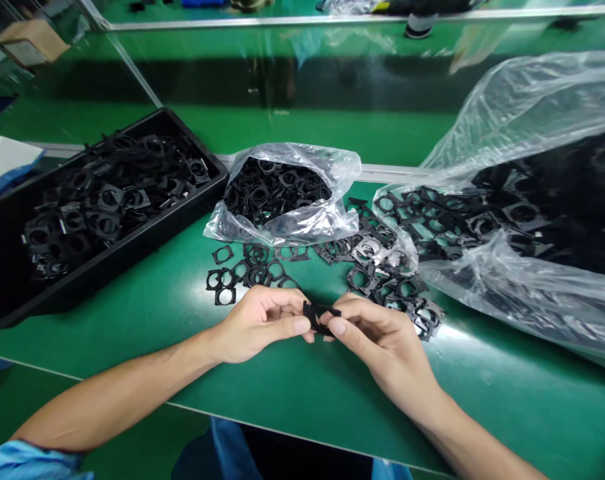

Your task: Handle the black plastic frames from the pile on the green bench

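Note:
Between both hands, just above the green table, is a small black plastic part (pixel 318 319) with a round opening. My left hand (pixel 257 323) pinches its left end between thumb and fingers. On its right end my right hand (pixel 377 337) is closed in a pinch. The fingers cover much of the part, so I cannot tell whether it is one piece or two pressed together. Beyond the left hand lie several loose black ring-shaped parts (pixel 226 297). A denser pile of flat black frames (pixel 366 277) spreads just past the right hand.
At the left stands a black bin (pixel 132 241) heaped with black parts. A clear plastic bag (pixel 282 233) of rings sits at the back middle. Another large clear bag (pixel 542 287) spills frames at the right. The green table (pixel 147 310) ends at a front edge near my body.

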Demonstrator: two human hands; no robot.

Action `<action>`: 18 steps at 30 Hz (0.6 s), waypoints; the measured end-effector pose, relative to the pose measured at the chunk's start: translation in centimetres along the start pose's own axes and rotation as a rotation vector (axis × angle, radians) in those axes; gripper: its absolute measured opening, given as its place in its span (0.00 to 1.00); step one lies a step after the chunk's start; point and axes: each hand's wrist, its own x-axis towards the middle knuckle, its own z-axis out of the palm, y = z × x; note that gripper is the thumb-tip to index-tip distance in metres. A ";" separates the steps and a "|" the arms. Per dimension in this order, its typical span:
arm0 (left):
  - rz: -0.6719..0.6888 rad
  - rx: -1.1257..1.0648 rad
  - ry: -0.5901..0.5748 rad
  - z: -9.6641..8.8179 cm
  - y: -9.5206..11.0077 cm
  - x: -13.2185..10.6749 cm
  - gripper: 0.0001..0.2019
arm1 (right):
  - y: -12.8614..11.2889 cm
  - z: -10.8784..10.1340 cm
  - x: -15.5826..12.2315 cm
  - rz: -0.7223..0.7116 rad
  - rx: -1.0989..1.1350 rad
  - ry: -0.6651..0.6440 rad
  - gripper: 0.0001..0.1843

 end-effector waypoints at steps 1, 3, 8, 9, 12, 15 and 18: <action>-0.002 0.010 -0.001 -0.1 0.0 0.0 0.17 | -0.1 0.0 0.0 0.007 0.002 -0.001 0.18; -0.005 0.018 0.002 -0.2 -0.1 0.0 0.18 | -0.2 -0.1 0.0 0.029 0.012 0.001 0.20; -0.029 -0.008 0.021 -0.2 -0.3 0.2 0.21 | -0.2 0.0 0.1 0.079 0.051 0.006 0.22; -0.028 -0.011 0.023 -0.2 -0.3 0.2 0.21 | -0.1 0.0 0.1 0.086 0.062 0.005 0.22; -0.014 0.007 0.031 -0.1 -0.2 0.2 0.21 | 0.2 0.0 0.1 0.106 0.103 0.007 0.21; 0.003 0.035 0.056 0.0 0.0 0.2 0.20 | 0.4 0.0 0.0 0.111 0.111 0.003 0.19; -0.003 0.053 0.048 0.0 0.0 0.1 0.19 | 0.5 -0.1 0.1 0.107 0.082 -0.018 0.20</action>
